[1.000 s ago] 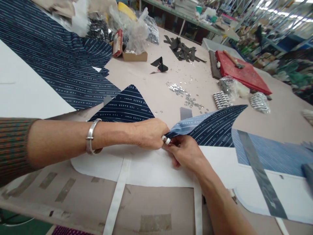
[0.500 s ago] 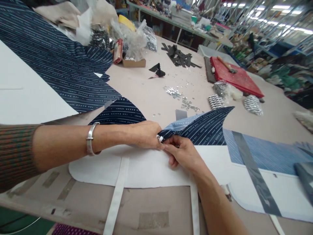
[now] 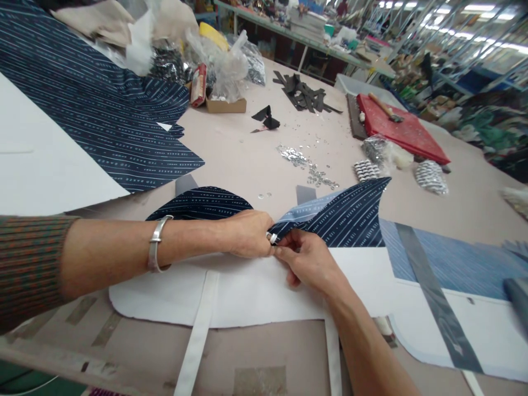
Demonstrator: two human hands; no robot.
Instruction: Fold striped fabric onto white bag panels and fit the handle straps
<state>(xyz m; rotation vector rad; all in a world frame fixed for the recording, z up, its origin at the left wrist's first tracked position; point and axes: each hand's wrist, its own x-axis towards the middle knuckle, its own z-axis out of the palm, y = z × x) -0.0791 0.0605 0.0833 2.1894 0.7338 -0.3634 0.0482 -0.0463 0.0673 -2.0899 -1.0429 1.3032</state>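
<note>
Head view: left hand and right hand pinch navy printed fabric, its pointed flap slanting away rightward, nearer the right.

Navy printed fabric beyond left forearm slumped from pointed peak to low, rounded hump. Grey patch behind it more exposed. Navy flap at right: tip drawn leftward.

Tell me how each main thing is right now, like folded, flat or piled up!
Held cloth: bunched, partly turned over
Left hand: closed on the held cloth
Right hand: pinching the held cloth
White panel: flat
Bracelet: worn
Metal discs: scattered
Black strips: heaped
Hammer: lying on the red pad
</note>
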